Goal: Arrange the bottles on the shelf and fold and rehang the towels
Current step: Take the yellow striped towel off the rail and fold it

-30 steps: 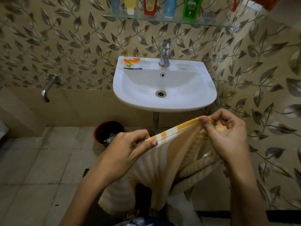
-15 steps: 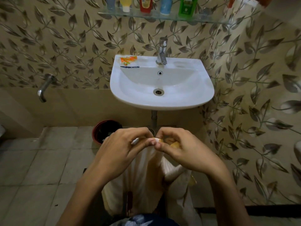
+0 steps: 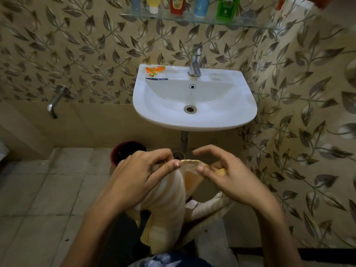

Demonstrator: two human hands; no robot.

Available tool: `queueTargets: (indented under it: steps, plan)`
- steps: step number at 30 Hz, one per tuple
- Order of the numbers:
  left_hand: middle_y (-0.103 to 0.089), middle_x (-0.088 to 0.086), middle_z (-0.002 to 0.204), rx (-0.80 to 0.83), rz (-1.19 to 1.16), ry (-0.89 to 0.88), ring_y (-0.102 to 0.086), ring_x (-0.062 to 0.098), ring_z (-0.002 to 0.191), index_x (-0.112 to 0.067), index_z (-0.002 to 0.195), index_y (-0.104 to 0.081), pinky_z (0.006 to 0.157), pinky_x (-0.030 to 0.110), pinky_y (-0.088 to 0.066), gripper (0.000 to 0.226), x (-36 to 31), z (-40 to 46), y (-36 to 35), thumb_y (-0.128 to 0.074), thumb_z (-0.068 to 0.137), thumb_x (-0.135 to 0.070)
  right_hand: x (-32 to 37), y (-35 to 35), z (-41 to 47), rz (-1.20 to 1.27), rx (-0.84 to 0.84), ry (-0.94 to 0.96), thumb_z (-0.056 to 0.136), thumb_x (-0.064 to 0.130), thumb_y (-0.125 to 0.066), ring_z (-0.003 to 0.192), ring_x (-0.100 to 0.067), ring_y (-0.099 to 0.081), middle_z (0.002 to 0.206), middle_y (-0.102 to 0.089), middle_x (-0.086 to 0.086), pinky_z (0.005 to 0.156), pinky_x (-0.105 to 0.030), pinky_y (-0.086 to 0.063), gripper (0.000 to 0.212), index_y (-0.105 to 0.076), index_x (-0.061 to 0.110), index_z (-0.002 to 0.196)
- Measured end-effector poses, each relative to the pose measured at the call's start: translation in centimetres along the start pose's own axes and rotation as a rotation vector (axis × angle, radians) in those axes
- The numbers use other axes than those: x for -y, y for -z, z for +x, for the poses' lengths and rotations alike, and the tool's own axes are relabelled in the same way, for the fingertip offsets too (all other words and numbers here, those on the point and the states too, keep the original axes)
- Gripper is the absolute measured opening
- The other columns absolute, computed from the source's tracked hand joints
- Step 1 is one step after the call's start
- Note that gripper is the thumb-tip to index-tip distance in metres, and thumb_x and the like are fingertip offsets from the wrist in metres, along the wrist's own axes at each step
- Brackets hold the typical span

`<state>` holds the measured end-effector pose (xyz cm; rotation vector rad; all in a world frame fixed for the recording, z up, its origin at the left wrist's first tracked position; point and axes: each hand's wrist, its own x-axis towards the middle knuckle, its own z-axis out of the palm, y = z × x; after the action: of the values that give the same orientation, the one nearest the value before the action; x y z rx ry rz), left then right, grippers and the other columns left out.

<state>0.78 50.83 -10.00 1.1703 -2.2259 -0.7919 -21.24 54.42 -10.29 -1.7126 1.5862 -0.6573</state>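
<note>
A soft, ribbed towel with pale orange and cream stripes hangs in loose folds in front of the person, its top edge bunched just below the rim of the glossy white ceramic washbasin. The left hand pinches that upper edge between thumb and curled fingers. The right hand holds the neighbouring stretch of the edge under its thumb, with the other fingers arched loosely above it; the two hands sit close together, nearly touching. The lower cloth drapes down over the person's lap.

High on the leaf-patterned tiled wall, a clear glass shelf carries a row of smooth plastic bottles, grey, yellow, red, blue and green, standing upright near one another, their tops cut off by the frame. A chrome tap rises at the basin's back edge. Matte beige floor tiles spread open to the left, where a round dark red bucket stands beside the left hand.
</note>
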Motion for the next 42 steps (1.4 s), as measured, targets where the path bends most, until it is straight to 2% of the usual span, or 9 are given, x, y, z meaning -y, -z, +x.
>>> queueTargets:
  steps: [3,9,14,19,22,25,28,36,42]
  plan:
    - [-0.055,-0.008,0.064,0.053,0.016,-0.031,-0.054,0.008,0.063,-0.033,0.077,-0.054,0.051,0.036,-0.042,0.045,-0.1,0.0,-0.5,-0.029,0.084,-0.070,1.5,-1.7,0.4,0.016,0.134,0.121,0.088,0.045,-0.058,0.072,0.004,-0.056,0.083,-0.062,0.025,0.066,-0.028,-0.048,0.020,-0.055,0.047,0.108]
    - [-0.055,-0.007,0.059,0.028,0.066,0.076,-0.051,0.009,0.056,-0.032,0.073,-0.057,0.050,0.034,-0.038,0.051,0.4,-0.3,0.5,-0.037,0.071,-0.078,1.4,-1.9,1.1,-0.050,0.019,0.112,0.088,0.045,-0.058,0.063,0.001,-0.053,0.067,-0.059,0.018,0.060,-0.024,-0.041,0.015,-0.059,0.033,0.078]
    - [-0.057,-0.014,0.059,0.077,-0.105,0.234,-0.048,0.003,0.051,-0.029,0.066,-0.063,0.048,0.016,-0.033,0.043,0.8,-0.7,1.5,-0.054,0.071,-0.071,-0.3,-0.9,1.3,-0.060,-0.076,-0.041,0.087,0.043,-0.059,0.065,0.004,-0.054,0.067,-0.062,0.021,0.063,-0.025,-0.043,0.017,-0.061,0.029,0.077]
    - [-0.065,0.007,0.065,0.052,-0.477,0.519,-0.056,0.013,0.053,-0.013,0.068,-0.069,0.047,0.024,-0.045,0.033,-0.5,-0.3,-0.9,-0.066,0.072,-0.046,-0.7,-3.4,1.7,0.077,-0.172,-0.223,0.092,0.045,-0.051,0.085,-0.010,-0.059,0.083,-0.062,0.011,0.074,-0.032,-0.047,0.022,-0.057,0.026,0.082]
    - [-0.068,0.015,0.063,0.044,-0.757,0.709,-0.060,0.012,0.045,-0.001,0.076,-0.068,0.039,0.017,-0.045,0.027,-1.5,-0.1,-2.5,-0.074,0.070,-0.027,-0.5,-3.9,1.7,0.222,0.042,-0.341,0.097,0.047,-0.038,0.078,-0.007,-0.051,0.084,-0.053,0.009,0.071,-0.028,-0.043,0.018,-0.046,0.031,0.092]
    - [-0.067,0.007,0.053,0.016,-0.899,0.803,-0.061,0.011,0.042,-0.004,0.092,-0.061,0.038,0.017,-0.048,0.022,-2.2,0.0,-3.2,-0.073,0.076,-0.014,-0.6,-3.7,1.5,0.316,0.198,-0.409,0.102,0.030,-0.034,0.079,-0.010,-0.046,0.087,-0.046,0.002,0.080,-0.033,-0.042,0.008,-0.037,0.036,0.098]
    - [-0.068,0.008,0.057,-0.019,-0.975,0.831,-0.064,0.013,0.045,-0.010,0.092,-0.062,0.039,0.018,-0.049,0.018,-2.2,0.1,-3.1,-0.072,0.077,-0.012,-0.5,-3.6,1.2,0.377,0.169,-0.300,0.102,0.017,-0.038,0.079,-0.017,-0.046,0.085,-0.049,-0.003,0.075,-0.034,-0.041,0.023,-0.047,0.037,0.098]
    - [-0.073,0.008,0.070,-0.008,-1.213,0.784,-0.069,0.009,0.061,-0.010,0.076,-0.076,0.052,0.015,-0.056,0.021,-2.4,0.0,-3.4,-0.070,0.060,-0.021,0.5,-4.2,0.4,0.562,-0.324,0.042,0.079,-0.012,-0.064,0.081,-0.005,-0.070,0.079,-0.073,0.003,0.069,-0.014,-0.052,0.036,-0.073,0.021,0.067]
    - [-0.073,0.010,0.075,-0.074,-1.310,0.706,-0.071,0.012,0.065,0.001,0.101,-0.066,0.058,0.018,-0.057,0.036,-2.4,0.0,-2.8,-0.064,0.067,0.012,0.7,-4.7,0.1,0.604,-0.273,0.172,0.077,-0.003,-0.066,0.096,-0.008,-0.069,0.097,-0.073,0.005,0.079,-0.014,-0.051,0.029,-0.076,0.023,0.086]
